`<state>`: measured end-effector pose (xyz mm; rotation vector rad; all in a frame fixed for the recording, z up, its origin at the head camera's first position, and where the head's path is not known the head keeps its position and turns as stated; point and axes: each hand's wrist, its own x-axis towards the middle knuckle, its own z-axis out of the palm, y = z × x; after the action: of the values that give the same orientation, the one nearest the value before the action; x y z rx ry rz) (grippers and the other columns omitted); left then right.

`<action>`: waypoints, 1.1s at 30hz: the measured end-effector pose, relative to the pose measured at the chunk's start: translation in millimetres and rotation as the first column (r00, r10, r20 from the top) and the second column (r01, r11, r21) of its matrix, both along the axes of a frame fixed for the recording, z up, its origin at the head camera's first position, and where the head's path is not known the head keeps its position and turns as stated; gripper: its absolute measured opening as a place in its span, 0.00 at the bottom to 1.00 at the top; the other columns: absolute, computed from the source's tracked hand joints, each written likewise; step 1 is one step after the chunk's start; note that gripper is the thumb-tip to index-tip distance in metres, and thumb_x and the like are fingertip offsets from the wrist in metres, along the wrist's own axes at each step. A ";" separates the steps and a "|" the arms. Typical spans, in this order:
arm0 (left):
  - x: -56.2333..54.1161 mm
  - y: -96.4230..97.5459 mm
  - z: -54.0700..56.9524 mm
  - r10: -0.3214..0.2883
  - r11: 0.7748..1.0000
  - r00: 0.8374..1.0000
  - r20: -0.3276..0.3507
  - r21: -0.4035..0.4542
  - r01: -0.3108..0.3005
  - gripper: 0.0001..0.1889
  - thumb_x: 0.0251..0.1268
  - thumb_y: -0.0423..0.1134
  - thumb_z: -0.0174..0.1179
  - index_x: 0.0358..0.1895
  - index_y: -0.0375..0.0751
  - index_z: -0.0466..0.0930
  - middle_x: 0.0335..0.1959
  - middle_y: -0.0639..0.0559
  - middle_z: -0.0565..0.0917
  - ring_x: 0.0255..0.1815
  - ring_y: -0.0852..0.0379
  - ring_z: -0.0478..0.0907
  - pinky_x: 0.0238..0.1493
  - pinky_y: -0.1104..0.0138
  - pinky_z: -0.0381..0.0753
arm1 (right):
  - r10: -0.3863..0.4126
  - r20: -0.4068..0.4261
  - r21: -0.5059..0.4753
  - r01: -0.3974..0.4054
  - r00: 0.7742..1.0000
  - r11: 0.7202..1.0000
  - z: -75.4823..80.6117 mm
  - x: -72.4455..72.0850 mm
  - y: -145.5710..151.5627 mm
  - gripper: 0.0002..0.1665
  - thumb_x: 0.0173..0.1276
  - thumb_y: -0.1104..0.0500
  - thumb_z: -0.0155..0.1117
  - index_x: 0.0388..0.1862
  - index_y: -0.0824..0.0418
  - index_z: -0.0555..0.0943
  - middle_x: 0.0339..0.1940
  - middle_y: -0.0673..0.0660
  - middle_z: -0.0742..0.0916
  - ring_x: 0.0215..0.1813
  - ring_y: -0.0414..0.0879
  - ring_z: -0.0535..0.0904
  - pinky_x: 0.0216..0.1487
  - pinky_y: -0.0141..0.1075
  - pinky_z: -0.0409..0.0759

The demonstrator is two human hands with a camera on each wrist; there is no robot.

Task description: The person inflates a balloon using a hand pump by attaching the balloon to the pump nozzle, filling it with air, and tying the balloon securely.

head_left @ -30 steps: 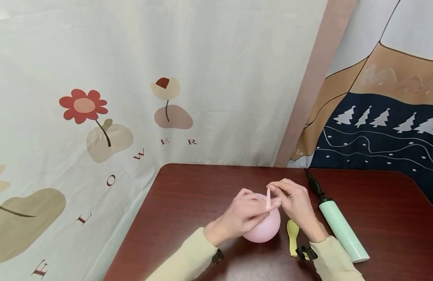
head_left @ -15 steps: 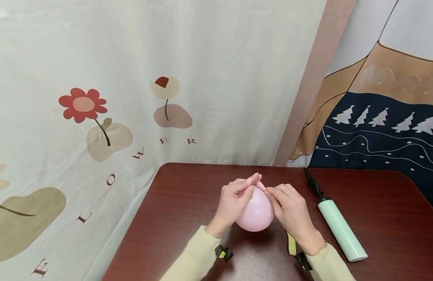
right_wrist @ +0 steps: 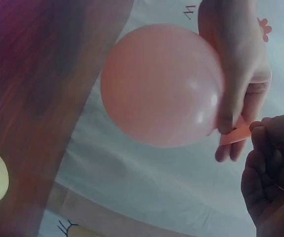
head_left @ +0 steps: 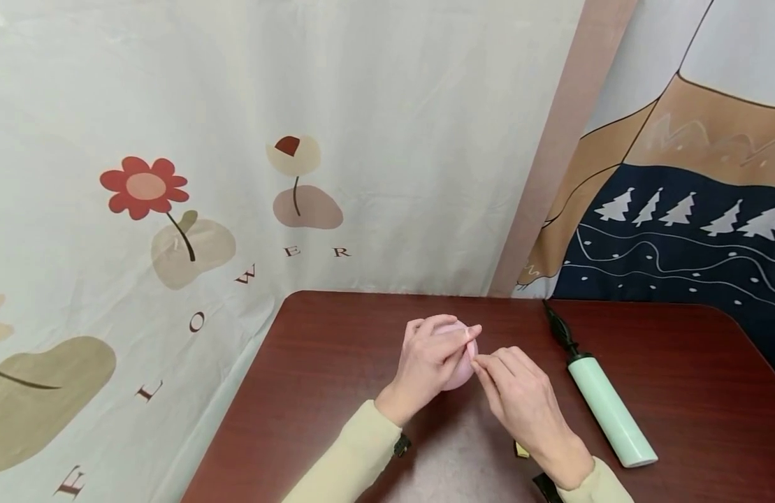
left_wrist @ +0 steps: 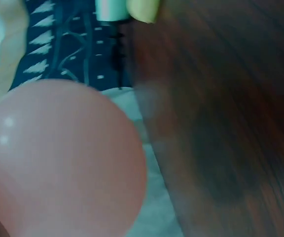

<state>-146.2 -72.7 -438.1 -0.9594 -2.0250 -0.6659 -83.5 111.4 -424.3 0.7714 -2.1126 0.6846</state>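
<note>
A small inflated pink balloon [head_left: 460, 377] is partly hidden behind my left hand [head_left: 425, 360] in the head view. My left thumb and fingers pinch its neck, plain in the right wrist view, where the round balloon body [right_wrist: 161, 86] hangs beside that hand. With thumb and fingertips, my right hand [head_left: 519, 391] grips the end of the stretched neck [right_wrist: 238, 134]. The balloon's body [left_wrist: 68, 158] fills the lower left of the left wrist view, with the fingers out of sight there. Beneath my right wrist, a flat yellow balloon [head_left: 521, 450] lies mostly covered.
A mint-green hand pump [head_left: 613, 412] with a black nozzle lies on the dark red table [head_left: 337, 349], right of my right hand. Behind the table's back edge hangs a pale flower-print curtain [head_left: 412, 175]; a patterned cloth [head_left: 676, 244] hangs at the right.
My left hand has turned over and back, and the balloon has swung up, then behind that hand. My right hand has shifted slightly down, covering more of the yellow balloon.
</note>
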 end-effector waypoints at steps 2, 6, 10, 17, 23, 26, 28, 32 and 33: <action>0.2 -0.5 -2.6 0.014 0.999 0.996 -0.088 -0.051 -0.019 0.13 0.66 0.40 0.71 0.52 0.58 0.91 0.45 0.69 0.89 0.54 0.53 0.84 0.50 0.57 0.77 | -0.001 0.003 0.003 0.001 1.000 1.000 0.7 0.2 -1.3 0.23 0.85 0.51 0.50 0.38 0.62 0.85 0.31 0.51 0.84 0.34 0.46 0.76 0.34 0.35 0.76; 0.2 1.5 -7.9 0.014 0.994 0.985 -0.171 -0.107 -0.033 0.08 0.66 0.44 0.72 0.46 0.58 0.91 0.43 0.70 0.89 0.54 0.54 0.84 0.52 0.57 0.77 | -0.014 0.013 0.020 0.014 1.000 1.000 1.6 0.3 -3.1 0.25 0.86 0.50 0.48 0.38 0.62 0.85 0.30 0.51 0.84 0.33 0.46 0.76 0.33 0.36 0.76; -1.2 3.1 -12.5 0.005 0.990 0.979 -0.202 -0.137 -0.034 0.06 0.64 0.46 0.74 0.42 0.55 0.91 0.40 0.72 0.88 0.53 0.55 0.84 0.53 0.56 0.77 | -0.037 0.014 0.032 0.036 0.999 0.999 2.9 -0.3 -4.0 0.28 0.87 0.48 0.44 0.34 0.61 0.83 0.27 0.50 0.82 0.31 0.45 0.74 0.30 0.36 0.74; -5.6 7.1 -14.4 0.030 0.989 0.967 -0.252 -0.135 -0.066 0.07 0.56 0.39 0.77 0.35 0.54 0.88 0.35 0.69 0.88 0.48 0.55 0.85 0.51 0.55 0.78 | -0.026 0.058 0.046 0.023 0.998 0.999 8.2 -1.6 -1.9 0.25 0.86 0.47 0.47 0.31 0.57 0.81 0.25 0.46 0.79 0.29 0.41 0.71 0.28 0.32 0.72; -5.2 9.0 -13.2 -0.010 0.986 0.979 -0.202 -0.168 -0.025 0.04 0.63 0.42 0.74 0.33 0.53 0.87 0.34 0.66 0.88 0.48 0.58 0.85 0.52 0.56 0.78 | -0.041 0.140 0.052 0.034 0.989 0.998 16.6 -10.1 8.8 0.08 0.63 0.63 0.76 0.29 0.56 0.82 0.26 0.45 0.80 0.31 0.40 0.72 0.28 0.34 0.73; -3.0 6.7 -11.4 -0.068 0.973 0.994 -0.081 -0.225 0.049 0.07 0.69 0.47 0.69 0.31 0.52 0.85 0.33 0.65 0.87 0.48 0.60 0.84 0.52 0.59 0.77 | -0.037 0.179 0.047 0.029 0.983 0.998 20.0 -15.8 14.4 0.11 0.61 0.64 0.77 0.28 0.54 0.82 0.26 0.43 0.79 0.31 0.39 0.72 0.29 0.34 0.74; -2.4 4.5 -8.8 -0.141 0.957 0.987 0.071 -0.244 0.155 0.08 0.70 0.47 0.66 0.31 0.52 0.85 0.34 0.64 0.88 0.49 0.61 0.83 0.53 0.61 0.75 | -0.028 0.203 0.035 0.021 0.979 0.999 21.4 -19.4 17.4 0.13 0.62 0.64 0.77 0.26 0.52 0.81 0.25 0.41 0.78 0.31 0.38 0.70 0.28 0.32 0.73; -2.8 0.2 -3.0 -0.282 0.914 0.857 0.432 -0.150 0.376 0.07 0.72 0.41 0.64 0.33 0.50 0.87 0.39 0.61 0.88 0.52 0.64 0.81 0.54 0.68 0.72 | 0.021 0.268 -0.012 -0.019 0.963 1.000 21.1 -25.6 19.5 0.16 0.65 0.64 0.74 0.24 0.48 0.79 0.25 0.39 0.76 0.29 0.34 0.69 0.27 0.29 0.70; -3.0 -0.5 -2.3 -0.316 0.905 0.795 0.518 -0.086 0.416 0.07 0.72 0.39 0.63 0.34 0.49 0.88 0.41 0.59 0.89 0.53 0.65 0.80 0.55 0.69 0.72 | 0.042 0.290 -0.029 -0.035 0.956 0.999 20.4 -26.7 19.0 0.16 0.66 0.64 0.74 0.24 0.48 0.79 0.25 0.38 0.77 0.29 0.33 0.69 0.27 0.29 0.70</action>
<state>-149.2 -73.2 -440.4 -1.4443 -2.4058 -1.0219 -110.2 130.4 -403.9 0.7368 -2.3534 0.8881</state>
